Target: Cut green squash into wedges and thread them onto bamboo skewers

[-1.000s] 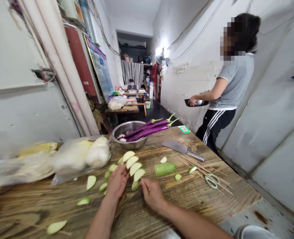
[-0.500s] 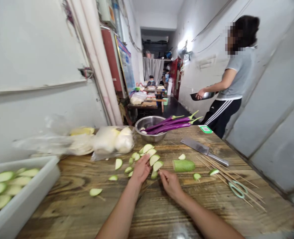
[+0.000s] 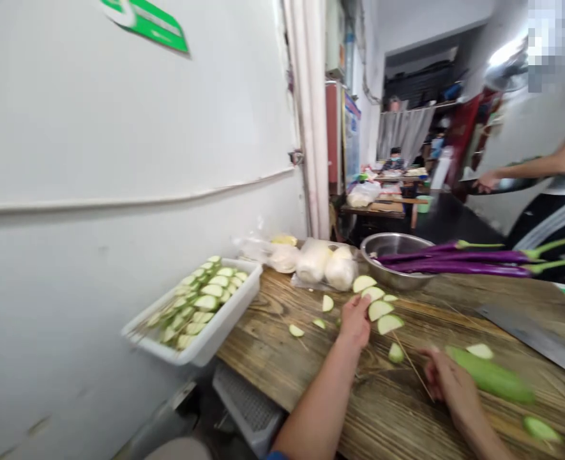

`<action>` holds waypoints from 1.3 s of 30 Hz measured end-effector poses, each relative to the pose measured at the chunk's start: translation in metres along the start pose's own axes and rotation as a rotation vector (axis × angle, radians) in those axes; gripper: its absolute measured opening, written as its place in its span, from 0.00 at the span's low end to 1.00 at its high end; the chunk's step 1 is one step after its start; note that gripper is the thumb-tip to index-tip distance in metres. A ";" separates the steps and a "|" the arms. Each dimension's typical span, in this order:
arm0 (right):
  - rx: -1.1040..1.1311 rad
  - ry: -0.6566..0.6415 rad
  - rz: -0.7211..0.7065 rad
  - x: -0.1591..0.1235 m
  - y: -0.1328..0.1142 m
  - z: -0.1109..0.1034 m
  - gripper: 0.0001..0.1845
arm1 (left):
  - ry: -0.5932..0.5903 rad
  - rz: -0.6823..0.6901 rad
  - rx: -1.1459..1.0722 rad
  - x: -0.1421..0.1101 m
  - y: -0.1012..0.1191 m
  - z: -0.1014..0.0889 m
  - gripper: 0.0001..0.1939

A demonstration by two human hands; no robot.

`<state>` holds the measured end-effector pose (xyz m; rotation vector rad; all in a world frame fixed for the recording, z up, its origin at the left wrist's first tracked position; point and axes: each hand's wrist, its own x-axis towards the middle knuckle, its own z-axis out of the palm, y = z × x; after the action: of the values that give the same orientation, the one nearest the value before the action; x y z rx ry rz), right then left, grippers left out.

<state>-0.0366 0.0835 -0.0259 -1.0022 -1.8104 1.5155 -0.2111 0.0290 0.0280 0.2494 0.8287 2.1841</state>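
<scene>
My left hand (image 3: 356, 322) is closed on a skewer of zucchini slices (image 3: 378, 310), half-moons with pale flesh and thin green skin. The bare bamboo stick (image 3: 414, 367) slants down from the slices toward my right hand (image 3: 449, 383). That hand has its index finger stretched out and its other fingers loosely bent beside the stick's lower end, seemingly not gripping it. A blurred length of uncut zucchini (image 3: 495, 377) lies just right of my right hand. Loose slices are scattered on the wooden table (image 3: 272, 332), one slice (image 3: 396, 353) between my hands.
A white tray (image 3: 251, 281) of filled skewers stands at the left. Bagged white food (image 3: 313, 262) and a steel bowl (image 3: 392, 243) with purple eggplants (image 3: 454, 259) are at the back. A cleaver (image 3: 535, 335) lies right. A person (image 3: 560, 160) holding a dark pan stands beyond the table.
My view has swung left, bringing the whole tray into sight. The skewer is raised toward the bowl with more stick showing, and my right hand has drawn away from the slices.
</scene>
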 end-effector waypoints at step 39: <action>-0.111 -0.045 -0.055 0.008 0.002 -0.005 0.24 | 0.801 0.827 2.089 -0.057 0.354 -0.191 0.22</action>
<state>-0.0364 0.0928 -0.0272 -0.9687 -1.9557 1.4286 -0.4633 -0.2782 0.1105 0.7466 3.6160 0.8240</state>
